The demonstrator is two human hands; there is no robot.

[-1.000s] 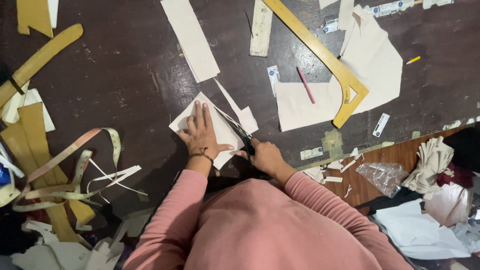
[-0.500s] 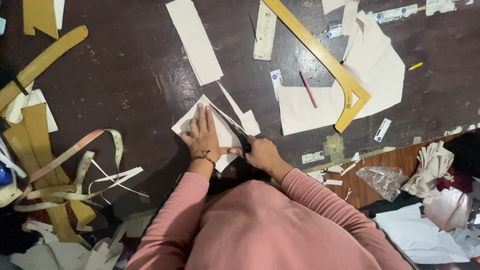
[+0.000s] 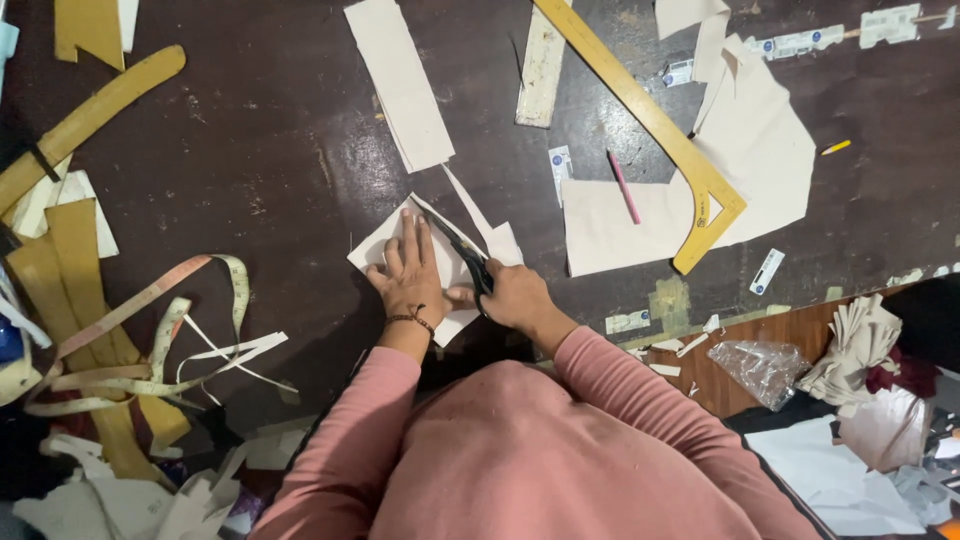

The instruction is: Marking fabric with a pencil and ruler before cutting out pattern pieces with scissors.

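A small cream fabric piece (image 3: 440, 262) is pinned flat to the dark table (image 3: 270, 150) by the left hand (image 3: 412, 278), fingers spread open and pressed down on the cloth. Dark scissors (image 3: 462, 252) are gripped by the right hand (image 3: 515, 297), fingers closed round the handles, blades pointing toward 11 o'clock across the fabric. The piece lies at centre, just ahead of the pink-sleeved arms. At 2 o'clock from the hands a yellow L-square ruler (image 3: 650, 115) is laid over a larger cream panel (image 3: 740, 170), a pink pencil (image 3: 624, 187) resting on it. At 9 o'clock a measuring tape (image 3: 160, 300) is coiled loosely.
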